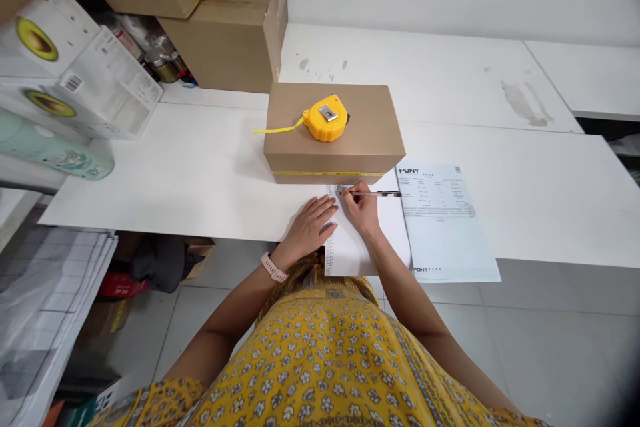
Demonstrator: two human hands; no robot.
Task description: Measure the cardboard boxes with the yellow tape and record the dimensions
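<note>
My right hand grips a pen, its tip at the upper part of a spiral notebook page. Flat on the notebook's left edge, by the spiral binding, lies my left hand, fingers stretched out and holding nothing. Just beyond both hands stands a closed brown cardboard box with a yellow strip along its near side. On top of it rests a yellow tape measure, a short length of its tape pulled out to the left. A printed sheet headed PONY lies right of the notebook, overhanging the table edge.
Stacked cardboard boxes stand at the back left. White boxes with avocado pictures and a mint-green bottle are at the far left. The white table ends close to my body, and bags and boxes sit below at left.
</note>
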